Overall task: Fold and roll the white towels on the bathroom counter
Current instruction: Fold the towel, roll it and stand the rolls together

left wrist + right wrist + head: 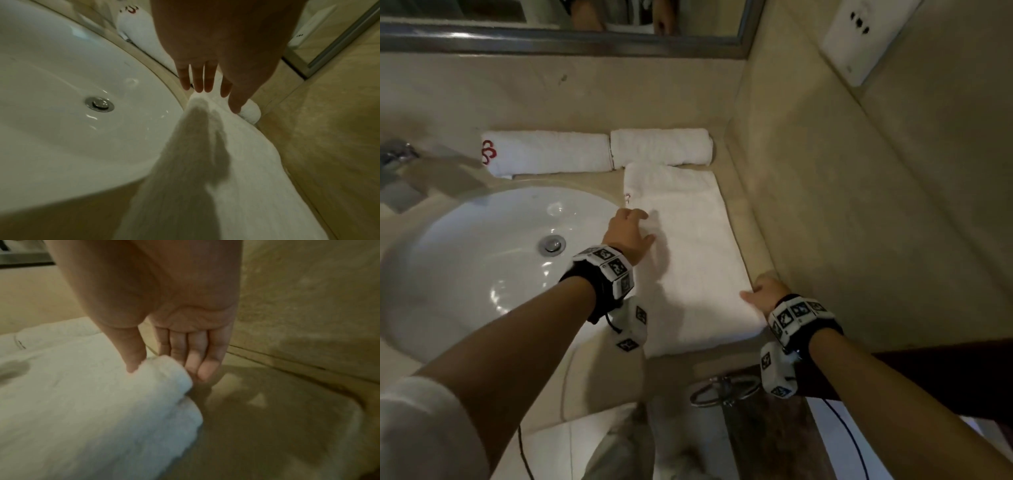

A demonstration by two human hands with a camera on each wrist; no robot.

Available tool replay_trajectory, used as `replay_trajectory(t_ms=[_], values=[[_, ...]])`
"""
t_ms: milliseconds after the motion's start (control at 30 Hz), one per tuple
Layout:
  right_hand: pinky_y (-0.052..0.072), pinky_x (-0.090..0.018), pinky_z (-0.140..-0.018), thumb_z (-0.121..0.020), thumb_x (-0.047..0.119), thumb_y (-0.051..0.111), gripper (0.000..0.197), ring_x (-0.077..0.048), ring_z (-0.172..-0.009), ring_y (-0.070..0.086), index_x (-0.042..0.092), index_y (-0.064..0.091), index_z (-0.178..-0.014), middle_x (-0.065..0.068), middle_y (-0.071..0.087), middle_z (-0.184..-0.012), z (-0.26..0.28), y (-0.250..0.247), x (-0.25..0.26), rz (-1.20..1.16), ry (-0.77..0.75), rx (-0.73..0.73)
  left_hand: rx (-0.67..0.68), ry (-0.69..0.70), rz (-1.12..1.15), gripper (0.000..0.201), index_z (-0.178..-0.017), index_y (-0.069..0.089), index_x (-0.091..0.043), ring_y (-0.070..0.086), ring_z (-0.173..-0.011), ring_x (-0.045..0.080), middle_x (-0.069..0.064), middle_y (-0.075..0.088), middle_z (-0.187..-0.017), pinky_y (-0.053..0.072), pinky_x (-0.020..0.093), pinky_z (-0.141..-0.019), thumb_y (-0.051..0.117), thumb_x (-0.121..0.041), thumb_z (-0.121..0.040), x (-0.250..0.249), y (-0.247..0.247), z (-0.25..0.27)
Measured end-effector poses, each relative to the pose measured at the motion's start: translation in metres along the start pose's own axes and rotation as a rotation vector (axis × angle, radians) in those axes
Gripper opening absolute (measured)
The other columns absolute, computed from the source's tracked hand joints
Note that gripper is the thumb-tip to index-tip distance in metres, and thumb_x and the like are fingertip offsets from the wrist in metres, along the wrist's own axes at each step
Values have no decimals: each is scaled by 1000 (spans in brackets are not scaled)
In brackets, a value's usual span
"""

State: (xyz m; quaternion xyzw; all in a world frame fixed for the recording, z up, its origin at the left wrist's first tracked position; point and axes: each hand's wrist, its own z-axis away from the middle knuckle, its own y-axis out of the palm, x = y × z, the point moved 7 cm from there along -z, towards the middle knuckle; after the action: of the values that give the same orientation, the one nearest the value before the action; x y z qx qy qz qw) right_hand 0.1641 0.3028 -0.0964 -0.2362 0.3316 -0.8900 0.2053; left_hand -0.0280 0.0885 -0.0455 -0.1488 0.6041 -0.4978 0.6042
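A long folded white towel (698, 260) lies flat on the beige counter (732, 205), running from the back toward the front edge, right of the sink. My left hand (640, 222) hovers just over its left edge near the far end, fingers (207, 81) straight and holding nothing. My right hand (751, 291) is at the towel's right edge near the front. There its thumb (133, 360) lies on top and its fingers (203, 366) reach down beside the slightly raised edge of the towel (92, 402), pinching it. Two rolled white towels lie at the back: one with a red logo (544, 152), one plain (661, 147).
The white sink basin (482, 257) with its drain (551, 245) fills the left, with a faucet (397, 157) at the far left. A beige wall (859, 205) with a socket (859, 37) closes the right side. A metal ring (722, 390) hangs below the counter's front edge.
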Motion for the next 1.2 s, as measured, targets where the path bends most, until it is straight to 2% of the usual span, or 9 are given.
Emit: replay_trajectory(t_ms=[167,233,333,533,667,800,967,1067,1200], values=[[54,-43,-85,-91,27,56,27,-36,-101,61,2,57,-101,-15,59,-106,18,12,-12,-144,-78,-3,57,-11,49,42,-114,53,-11,51,-103,24,11,48,-115,43,34,-92,67,-34,-81,0,28,68],[56,-47,-79,-91,22,55,19,-33,-88,61,7,51,-81,-11,53,-87,27,15,-15,-255,-114,-34,128,-19,46,42,-105,53,-13,49,-91,21,6,47,-102,42,30,-82,71,-39,-76,0,44,100],[52,-56,-82,-87,24,60,44,-25,-71,48,15,31,-54,-7,36,-63,27,15,-21,-302,-175,-126,218,5,-7,46,-99,51,-15,48,-93,25,4,46,-98,40,31,-81,79,-34,-68,0,62,134],[41,-33,-66,-84,36,65,50,-23,-71,55,15,34,-51,-4,42,-55,25,23,-30,-352,-194,-110,223,14,-196,48,-118,51,-10,45,-114,31,13,46,-121,39,39,-98,72,-24,-77,15,79,157],[40,-33,-63,-83,34,66,52,-28,-77,66,14,33,-48,-9,45,-58,22,23,-34,-321,-192,-151,135,61,-266,30,-113,49,-4,52,-101,33,16,48,-115,39,35,-76,57,-12,-85,6,79,161],[40,-28,-64,-86,32,63,47,-31,-82,67,12,36,-54,-10,52,-68,28,20,-31,-113,-196,-195,-33,120,-205,18,-102,50,1,45,-73,27,20,47,-106,27,31,-63,49,-1,-84,5,65,168],[38,-28,-69,-89,31,59,39,-20,-82,47,13,37,-63,-9,51,-81,32,27,-25,51,-215,-202,122,119,-428,24,-112,50,-8,45,-108,27,10,46,-118,41,36,-74,48,-8,-89,16,82,175],[44,-35,-80,-86,25,65,31,-26,-98,52,1,53,-102,-16,55,-113,41,19,-20,36,-267,-315,78,159,-430,26,-113,54,-7,45,-108,29,11,50,-118,38,35,-79,51,-9,-87,12,84,173],[36,-27,-76,-88,19,60,21,-20,-98,48,9,52,-104,-6,53,-109,76,20,7,172,-650,-424,100,323,-417,34,-108,60,-8,51,-99,34,14,57,-111,40,37,-78,70,-16,-76,2,88,176]])
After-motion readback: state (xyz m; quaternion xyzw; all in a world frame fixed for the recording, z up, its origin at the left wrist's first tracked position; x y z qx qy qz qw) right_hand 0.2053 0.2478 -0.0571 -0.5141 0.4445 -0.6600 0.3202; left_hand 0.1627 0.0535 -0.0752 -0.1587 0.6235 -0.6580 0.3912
